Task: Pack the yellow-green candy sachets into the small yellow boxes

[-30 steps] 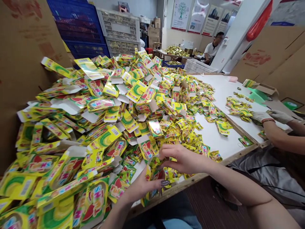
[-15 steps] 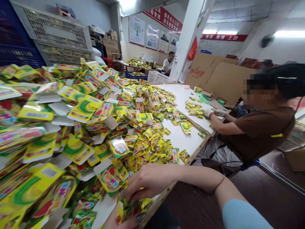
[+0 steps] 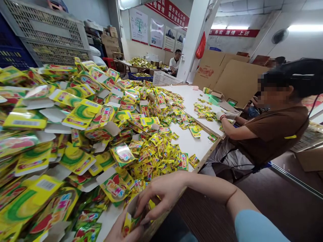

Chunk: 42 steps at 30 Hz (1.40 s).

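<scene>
At the table's near edge my left hand (image 3: 122,232), partly cut off by the bottom of the view, is closed around a small yellow carton (image 3: 127,223) with its white flap up. My right hand (image 3: 163,193) reaches over from the right, its fingers curled down at the carton's open top. Bits of yellow show between those fingers, but what they grip is mostly hidden. Just beyond lies a heap of small yellow sachets (image 3: 156,156). Green sachets (image 3: 87,216) lie to the left, beside a printed carton (image 3: 114,186) with a raised flap.
A large pile of yellow cartons (image 3: 78,114) covers the left of the white table (image 3: 176,129). Across on the right, a co-worker in a brown shirt (image 3: 275,129) handles sachets (image 3: 204,111) with gloved hands. Plastic crates (image 3: 50,30) stand behind the pile.
My right hand has lifted slightly and its fingers have spread a little over the carton, whose white flap now shows. The whole view has shifted a little.
</scene>
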Tool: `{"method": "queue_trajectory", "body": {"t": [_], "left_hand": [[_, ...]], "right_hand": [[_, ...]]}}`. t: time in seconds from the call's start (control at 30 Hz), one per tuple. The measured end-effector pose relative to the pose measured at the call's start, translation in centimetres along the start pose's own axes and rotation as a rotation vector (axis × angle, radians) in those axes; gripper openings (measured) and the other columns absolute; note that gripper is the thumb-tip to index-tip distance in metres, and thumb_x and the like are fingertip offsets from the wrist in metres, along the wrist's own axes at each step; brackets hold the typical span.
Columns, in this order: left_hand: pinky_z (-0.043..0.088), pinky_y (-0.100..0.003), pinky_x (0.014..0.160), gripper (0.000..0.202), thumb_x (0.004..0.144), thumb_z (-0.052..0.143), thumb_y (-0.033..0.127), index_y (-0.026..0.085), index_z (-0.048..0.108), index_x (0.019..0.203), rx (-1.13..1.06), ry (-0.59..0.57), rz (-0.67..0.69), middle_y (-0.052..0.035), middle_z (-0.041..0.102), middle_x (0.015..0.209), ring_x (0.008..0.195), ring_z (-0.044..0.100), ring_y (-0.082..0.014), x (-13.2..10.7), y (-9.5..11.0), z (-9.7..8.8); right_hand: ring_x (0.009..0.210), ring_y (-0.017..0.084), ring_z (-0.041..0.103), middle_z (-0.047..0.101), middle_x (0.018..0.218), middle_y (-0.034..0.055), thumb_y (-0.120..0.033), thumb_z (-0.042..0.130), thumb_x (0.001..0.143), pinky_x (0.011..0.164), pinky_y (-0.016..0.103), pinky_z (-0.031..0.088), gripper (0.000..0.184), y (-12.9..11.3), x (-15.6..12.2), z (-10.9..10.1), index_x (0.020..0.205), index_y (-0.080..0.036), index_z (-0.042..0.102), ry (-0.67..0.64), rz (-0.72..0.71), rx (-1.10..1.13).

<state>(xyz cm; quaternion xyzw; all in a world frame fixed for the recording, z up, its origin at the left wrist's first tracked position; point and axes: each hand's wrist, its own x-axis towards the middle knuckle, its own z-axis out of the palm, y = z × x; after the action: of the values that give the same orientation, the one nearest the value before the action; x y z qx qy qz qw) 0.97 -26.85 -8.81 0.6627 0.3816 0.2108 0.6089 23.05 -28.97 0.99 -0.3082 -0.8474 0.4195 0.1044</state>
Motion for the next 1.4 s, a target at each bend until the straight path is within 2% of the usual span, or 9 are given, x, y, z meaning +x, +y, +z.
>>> {"method": "queue_trajectory", "body": {"t": [0.2,0.57,0.8,0.93,1.0,1.1,1.2,1.3,1.4], "left_hand": [[0.053,-0.046,0.100,0.055,0.071,0.070,0.063,0.019,0.074,0.105,0.119,0.040,0.130,-0.0115,0.077,0.102,0.106,0.069,-0.0347,0.5,-0.4,0.2],[0.048,-0.049,0.108,0.046,0.080,0.067,0.046,0.023,0.071,0.119,0.171,-0.058,0.108,-0.0101,0.073,0.122,0.119,0.065,-0.0333,-1.3,-1.1,1.1],[0.036,-0.049,0.116,0.062,0.092,0.053,0.032,0.026,0.039,0.152,0.279,-0.216,0.140,-0.0102,0.048,0.153,0.142,0.044,-0.0285,-1.6,0.2,1.4],[0.046,-0.044,0.110,0.075,0.093,0.057,0.034,0.029,0.019,0.158,0.394,-0.139,0.269,-0.0109,0.045,0.155,0.140,0.046,-0.0270,-1.6,1.5,1.3],[0.050,-0.042,0.107,0.074,0.094,0.057,0.036,0.029,0.019,0.157,0.484,-0.005,0.395,-0.0112,0.049,0.152,0.137,0.052,-0.0261,-2.1,1.7,0.6],[0.048,-0.041,0.109,0.059,0.096,0.055,0.035,0.026,0.035,0.150,0.725,0.198,0.585,-0.0102,0.058,0.144,0.131,0.057,-0.0252,-3.3,0.7,-1.6],[0.035,-0.043,0.118,0.046,0.096,0.052,0.033,0.022,0.050,0.141,0.990,0.294,0.715,-0.0100,0.062,0.137,0.140,0.046,-0.0274,-5.0,-2.0,-3.8],[0.017,-0.052,0.123,0.041,0.095,0.049,0.027,0.022,0.057,0.135,1.158,0.344,0.677,-0.0109,0.060,0.141,0.151,0.026,-0.0308,-6.7,-4.8,-4.4],[0.013,-0.058,0.122,0.040,0.095,0.049,0.026,0.026,0.060,0.133,1.191,0.332,0.558,-0.0102,0.058,0.143,0.150,0.027,-0.0322,-7.5,-6.1,-3.7]], "right_hand": [[0.098,0.015,0.068,0.066,0.119,0.0113,-0.029,0.051,0.100,0.085,0.022,0.050,0.027,-0.8,-1.3,3.2,0.113,-0.014,0.070,0.448,0.120,-0.317],[0.084,0.014,0.070,0.076,0.095,0.0057,-0.017,0.058,0.095,0.075,0.020,0.051,0.014,-0.1,-2.1,6.5,0.098,-0.016,0.072,0.473,0.168,-0.153],[0.083,0.015,0.069,0.075,0.091,0.0066,-0.025,0.064,0.093,0.076,0.024,0.052,0.012,0.5,-1.8,8.8,0.091,-0.017,0.073,0.644,0.147,0.093],[0.079,0.015,0.067,0.071,0.082,0.0048,-0.028,0.061,0.094,0.074,0.026,0.053,0.018,1.1,-1.2,10.3,0.082,-0.018,0.071,0.826,0.105,0.144],[0.076,0.015,0.066,0.069,0.078,0.0038,-0.031,0.061,0.094,0.071,0.027,0.053,0.020,1.7,-2.7,9.5,0.081,-0.019,0.070,0.977,0.143,0.134],[0.061,0.014,0.060,0.067,0.073,0.0014,-0.040,0.064,0.090,0.058,0.025,0.050,0.022,3.2,-8.4,5.5,0.080,-0.020,0.068,1.344,0.341,0.010],[0.048,0.011,0.051,0.070,0.085,0.0055,-0.047,0.066,0.085,0.048,0.027,0.046,0.028,5.1,-15.1,0.7,0.086,-0.018,0.067,1.649,0.645,-0.372],[0.047,0.010,0.052,0.066,0.117,0.0162,-0.046,0.063,0.086,0.054,0.033,0.052,0.034,6.2,-17.4,-1.1,0.101,-0.016,0.070,1.591,0.848,-0.662],[0.068,0.020,0.067,0.067,0.115,0.0154,-0.039,0.057,0.093,0.065,0.038,0.058,0.028,5.8,-13.0,1.4,0.108,-0.019,0.068,1.381,0.641,-0.591]]}}
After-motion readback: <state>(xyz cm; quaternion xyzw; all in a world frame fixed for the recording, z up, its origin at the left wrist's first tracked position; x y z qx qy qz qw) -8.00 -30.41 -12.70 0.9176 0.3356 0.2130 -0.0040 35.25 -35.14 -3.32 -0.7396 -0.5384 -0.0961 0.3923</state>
